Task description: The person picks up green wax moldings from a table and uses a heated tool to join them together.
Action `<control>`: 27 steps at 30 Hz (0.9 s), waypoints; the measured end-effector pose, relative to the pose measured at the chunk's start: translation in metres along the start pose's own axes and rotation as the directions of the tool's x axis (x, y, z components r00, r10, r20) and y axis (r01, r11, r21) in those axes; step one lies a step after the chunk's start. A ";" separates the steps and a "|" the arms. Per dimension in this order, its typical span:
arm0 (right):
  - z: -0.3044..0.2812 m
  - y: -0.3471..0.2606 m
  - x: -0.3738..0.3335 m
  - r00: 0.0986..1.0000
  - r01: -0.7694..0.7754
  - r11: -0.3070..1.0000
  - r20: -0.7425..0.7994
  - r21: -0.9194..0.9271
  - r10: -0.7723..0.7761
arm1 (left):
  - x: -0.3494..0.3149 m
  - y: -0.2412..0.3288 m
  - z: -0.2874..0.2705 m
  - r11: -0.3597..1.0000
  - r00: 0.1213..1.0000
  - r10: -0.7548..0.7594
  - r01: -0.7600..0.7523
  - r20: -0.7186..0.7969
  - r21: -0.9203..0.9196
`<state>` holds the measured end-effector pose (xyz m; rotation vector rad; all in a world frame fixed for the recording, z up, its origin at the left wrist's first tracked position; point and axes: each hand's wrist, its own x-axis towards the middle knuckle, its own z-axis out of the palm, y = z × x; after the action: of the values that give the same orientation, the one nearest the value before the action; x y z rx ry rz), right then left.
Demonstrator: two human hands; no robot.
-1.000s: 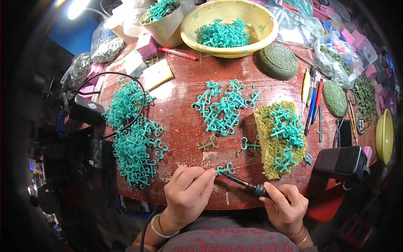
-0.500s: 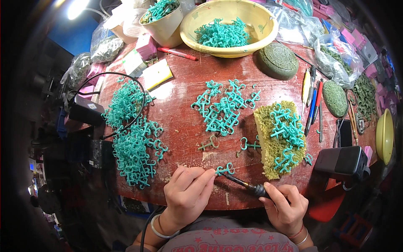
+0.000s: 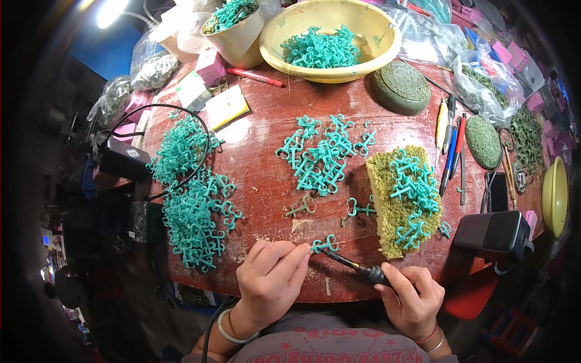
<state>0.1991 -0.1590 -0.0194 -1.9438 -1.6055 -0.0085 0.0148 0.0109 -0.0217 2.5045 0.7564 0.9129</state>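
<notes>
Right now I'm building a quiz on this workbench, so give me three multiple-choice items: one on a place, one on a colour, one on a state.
1. Where is the yellow bowl?
A. far edge of the table
B. beside the hands
C. on the floor

2. What colour is the small wax piece in the left hand?
A. red
B. teal
C. black

3. What is the right hand doing?
A. resting open
B. holding a cup
C. gripping a dark pen-like tool

Answers:
1 A, it sits at the far side of the red table.
2 B, it matches the teal piles.
3 C, its fingers wrap the tool, whose tip meets the piece.
</notes>
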 end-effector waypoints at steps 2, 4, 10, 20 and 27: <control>-0.001 0.000 0.000 1.000 -0.001 1.000 0.001 0.002 0.001 | 0.000 0.000 0.000 1.000 1.000 -0.002 0.002 -0.001 -0.002; -0.001 -0.001 0.000 1.000 -0.001 1.000 0.002 0.003 0.001 | -0.001 0.000 0.000 1.000 1.000 -0.008 0.008 0.001 -0.001; 0.002 0.001 -0.003 0.999 -0.017 1.000 -0.031 0.024 0.017 | 0.001 -0.001 0.000 1.000 1.000 -0.011 0.011 -0.002 -0.020; 0.011 0.006 -0.015 0.990 -0.027 0.999 -0.140 0.046 0.034 | -0.001 0.000 -0.003 0.982 0.994 -0.110 0.109 0.001 -0.151; 0.011 0.006 -0.017 0.986 0.005 0.998 -0.165 0.060 0.005 | -0.001 0.001 -0.004 0.958 0.985 -0.172 0.169 0.010 -0.232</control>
<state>0.1959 -0.1698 -0.0371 -1.8471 -1.4805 -0.1170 0.0121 0.0102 -0.0185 2.1967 0.8054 0.8983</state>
